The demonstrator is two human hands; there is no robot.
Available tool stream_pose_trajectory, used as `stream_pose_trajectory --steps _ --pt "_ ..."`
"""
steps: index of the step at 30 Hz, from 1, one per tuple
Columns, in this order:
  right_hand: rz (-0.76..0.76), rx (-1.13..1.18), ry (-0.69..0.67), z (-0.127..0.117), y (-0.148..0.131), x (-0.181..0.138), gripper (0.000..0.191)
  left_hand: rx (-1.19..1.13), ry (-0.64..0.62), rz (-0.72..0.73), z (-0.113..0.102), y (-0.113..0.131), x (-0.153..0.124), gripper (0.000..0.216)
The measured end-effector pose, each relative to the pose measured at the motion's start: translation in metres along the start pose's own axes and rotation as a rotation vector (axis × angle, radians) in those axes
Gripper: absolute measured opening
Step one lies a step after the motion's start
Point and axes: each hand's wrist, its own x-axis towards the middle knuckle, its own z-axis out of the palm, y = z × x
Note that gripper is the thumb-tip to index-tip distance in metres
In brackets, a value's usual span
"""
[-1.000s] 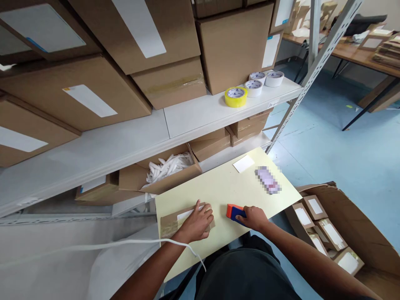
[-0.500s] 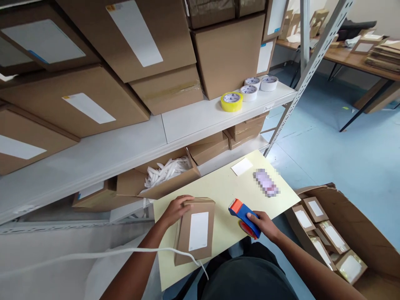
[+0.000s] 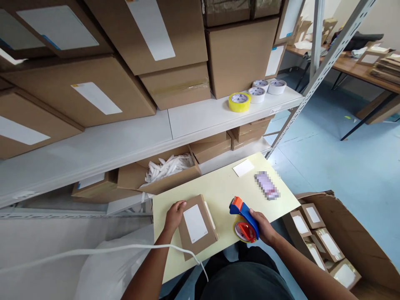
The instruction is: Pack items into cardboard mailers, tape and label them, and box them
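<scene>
My left hand (image 3: 175,216) is closed on the upper left edge of a small brown cardboard box (image 3: 194,225) with a white label. The box sits turned at a slant on the pale yellow tabletop (image 3: 218,187), and part of its right side shows. In my right hand (image 3: 264,227) is a blue and orange tape dispenser (image 3: 246,216), gripped by its handle. A roll of tape with a red hub hangs on its lower side. The dispenser is held to the right of the box, apart from it. My left thumb is mostly hidden.
Beyond the table, a shelf (image 3: 131,125) carries large cartons and several tape rolls, one a yellow roll (image 3: 239,102). A white card (image 3: 243,168) and a blurred phone-like item (image 3: 266,185) lie on the tabletop. Labelled boxes fill a big carton (image 3: 353,221) at right. A white cable (image 3: 125,248) crosses in front.
The box has turned on the tabletop, so its right side now shows. My right hand has rotated the tape dispenser, bringing its tape roll into view. The camera view has shifted slightly.
</scene>
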Motion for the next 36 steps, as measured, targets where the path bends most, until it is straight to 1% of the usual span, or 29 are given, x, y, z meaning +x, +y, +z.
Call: stream_pose_trajectory --steps 2,3,5,6,7,9,10,11,12,14,16,18,20,24,27,30,33,36 --pt "-0.001 -0.019 0.001 0.005 -0.002 -0.001 0.061 0.019 0.05 0.026 -0.003 0.013 0.0 0.036" --pt "-0.005 -0.038 0.001 0.006 -0.003 -0.001 0.062 0.026 0.085 0.056 -0.004 0.025 -0.002 0.036" --pt "-0.019 -0.081 -0.011 0.009 -0.005 0.0 0.065 0.005 0.13 0.143 -0.001 0.057 -0.012 0.039" --pt "-0.027 -0.102 -0.023 0.009 -0.005 0.001 0.066 -0.044 0.107 0.182 0.004 0.077 -0.02 0.039" --pt "-0.036 -0.126 -0.037 0.01 -0.006 0.002 0.067 -0.129 0.02 0.184 0.009 0.097 -0.029 0.041" --pt "-0.059 -0.185 -0.071 0.009 -0.006 0.004 0.066 -0.34 -0.296 0.127 0.024 0.132 -0.048 0.047" --pt "-0.073 -0.223 -0.087 0.009 -0.005 0.005 0.065 -0.416 -0.417 0.097 0.032 0.145 -0.057 0.049" --pt "-0.09 -0.27 -0.098 0.008 -0.004 0.006 0.065 -0.485 -0.488 0.054 0.039 0.154 -0.065 0.049" --pt "-0.108 -0.325 -0.107 0.008 -0.002 0.006 0.065 -0.545 -0.533 -0.004 0.046 0.158 -0.071 0.049" --pt "-0.144 -0.443 -0.111 0.006 0.004 0.007 0.064 -0.627 -0.547 -0.139 0.057 0.156 -0.079 0.049" --pt "-0.168 -0.552 -0.103 0.005 0.013 0.007 0.062 -0.616 -0.516 -0.229 0.064 0.144 -0.082 0.051" --pt "-0.169 -0.634 -0.09 0.006 0.024 0.005 0.059 -0.486 -0.455 -0.22 0.069 0.131 -0.082 0.054" --pt "-0.161 -0.684 -0.075 0.009 0.035 0.003 0.056 -0.304 -0.382 -0.168 0.072 0.121 -0.08 0.054" --pt "-0.149 -0.709 -0.042 0.012 0.055 -0.003 0.051 -0.027 -0.288 -0.077 0.068 0.117 -0.065 0.043" --pt "-0.093 -0.641 -0.004 0.012 0.068 -0.003 0.053 0.169 -0.236 0.007 0.06 0.123 -0.045 0.037" --pt "-0.008 -0.474 0.019 0.016 0.076 0.004 0.06 0.397 -0.233 0.122 0.057 0.133 -0.02 0.033" --pt "0.125 -0.27 0.026 0.027 0.078 0.018 0.063 0.599 -0.261 0.247 0.058 0.143 0.004 0.03" --pt "0.256 -0.123 0.048 0.039 0.076 0.032 0.058 0.771 -0.327 0.336 0.059 0.146 0.022 0.025"
